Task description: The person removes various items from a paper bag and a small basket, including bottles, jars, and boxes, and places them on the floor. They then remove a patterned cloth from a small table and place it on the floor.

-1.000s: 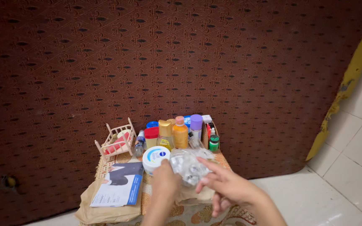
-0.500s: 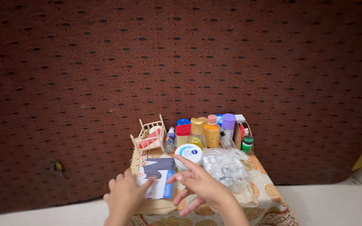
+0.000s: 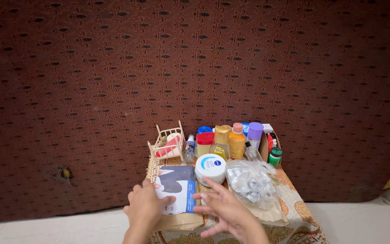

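- Your left hand (image 3: 144, 208) rests fingers-flat on the leaflet (image 3: 177, 188), gripping nothing; half a second ago it only reached its edge.
- Leaflet lies just left of the white jar (image 3: 210, 168); sliding it could nudge that jar.
- Your right hand (image 3: 224, 213) hovers open below the jar, empty, nearer the leaflet than before.

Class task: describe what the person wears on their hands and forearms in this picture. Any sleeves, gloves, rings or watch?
Both the left hand and right hand are bare: no gloves, rings or watch show. The forearms, as far as the frame shows them, carry no sleeves or bands.
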